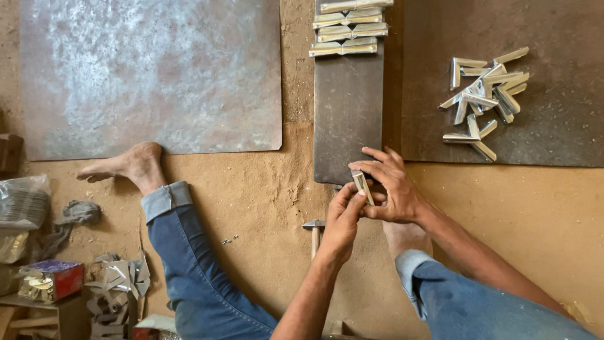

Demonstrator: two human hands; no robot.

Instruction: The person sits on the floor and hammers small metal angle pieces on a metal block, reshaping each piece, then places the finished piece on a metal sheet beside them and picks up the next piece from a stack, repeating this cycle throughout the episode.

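Note:
My left hand (343, 221) and my right hand (391, 186) meet over the near end of a long dark metal block (348, 110). Together they pinch a small shiny folded metal strip (362, 187), held almost upright between the fingertips. A hammer (314, 232) lies on the dirt floor just under my left hand, partly hidden by it. Several finished bent strips (348, 30) are lined up on the far end of the block. A loose heap of similar angled strips (484, 97) lies on the dark sheet to the right.
A large grey metal sheet (151, 75) lies on the floor at upper left, my bare left foot (129, 165) at its edge. A dark sheet (553, 119) covers the right. Metal scraps (116, 286), a small box (50, 280) and a plastic bag (22, 201) sit at far left.

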